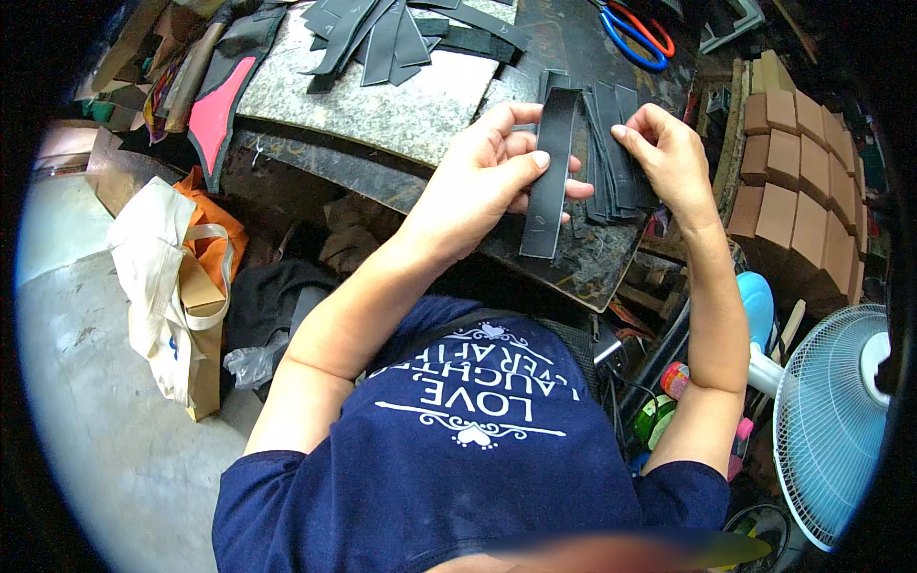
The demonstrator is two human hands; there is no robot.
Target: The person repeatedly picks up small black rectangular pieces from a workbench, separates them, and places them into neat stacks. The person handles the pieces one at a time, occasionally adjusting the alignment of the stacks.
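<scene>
My left hand [497, 177] grips a long black strip [547, 186], thumb on its face and fingers behind it. The strip looks like leather and slants upright over the table's near edge. Just right of it lies a pile of similar dark strips [626, 186], fanned out on the dark tabletop. Above that pile is my right hand [666, 158], its thumb and forefinger pinched together at the strips' edge. Whether a strip is between those fingertips is too small to make out.
More black strips [382, 43] lie on a speckled pale board [373, 110]. Scissors [638, 33] with blue and red handles rest at the far edge. Stacked brown blocks [798, 181] stand at right, above a blue fan [831, 420]. A white cloth bag [158, 277] is at left.
</scene>
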